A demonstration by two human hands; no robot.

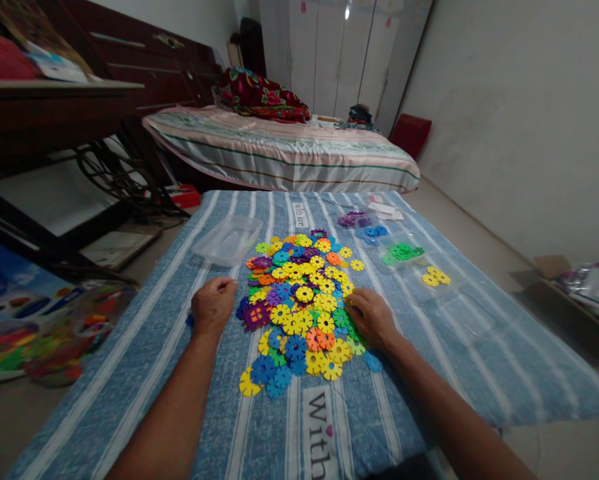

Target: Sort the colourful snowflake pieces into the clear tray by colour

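Note:
A heap of flat plastic snowflake discs (299,303) in yellow, blue, orange, purple and green lies on a blue striped cloth (144,347). My left hand (212,305) rests curled at the heap's left edge, fingers folded under; a bit of blue shows beside it. My right hand (374,319) lies on the heap's right edge, fingers closed among the yellow discs; what they pinch is hidden. Small sorted piles sit to the far right: purple (353,219), blue (372,233), green (402,252), yellow (436,277).
A clear plastic tub (228,239) stands at the far left of the cloth. A bed (284,150) lies beyond, a dark table frame (54,133) to the left, toy packaging (39,327) on the floor, a cardboard box (579,287) at the right.

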